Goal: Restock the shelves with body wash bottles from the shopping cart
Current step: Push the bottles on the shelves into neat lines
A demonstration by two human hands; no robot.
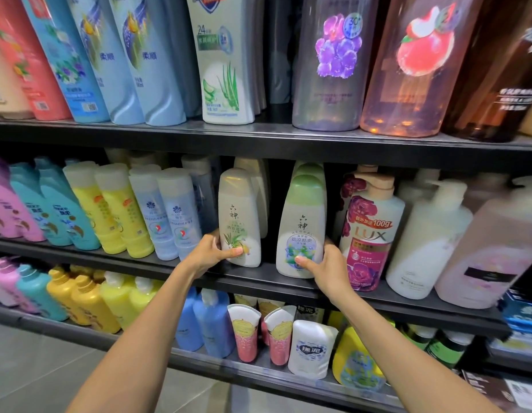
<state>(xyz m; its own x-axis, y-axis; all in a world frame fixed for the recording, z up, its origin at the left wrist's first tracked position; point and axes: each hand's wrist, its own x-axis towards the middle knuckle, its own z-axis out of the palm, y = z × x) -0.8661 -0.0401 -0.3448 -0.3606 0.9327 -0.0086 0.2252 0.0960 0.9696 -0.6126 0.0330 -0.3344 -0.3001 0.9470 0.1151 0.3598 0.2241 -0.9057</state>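
Note:
Two body wash bottles stand side by side at the front of the middle shelf (258,281). The cream-capped bottle (239,213) is on the left, and my left hand (212,251) grips its lower part with the thumb across the label. The green-capped bottle (303,222) is on the right; my right hand (327,269) holds its base, thumb on the label. More bottles of both kinds line up behind them. A dark gap separates the two rows. No shopping cart is in view.
A red LUX pump bottle (369,234) stands just right of the green-capped bottle, then white and pink pump bottles. Pale blue bottles (178,216) stand left of the cream one. The upper shelf edge (258,138) hangs overhead; refill pouches (309,347) fill the lower shelf.

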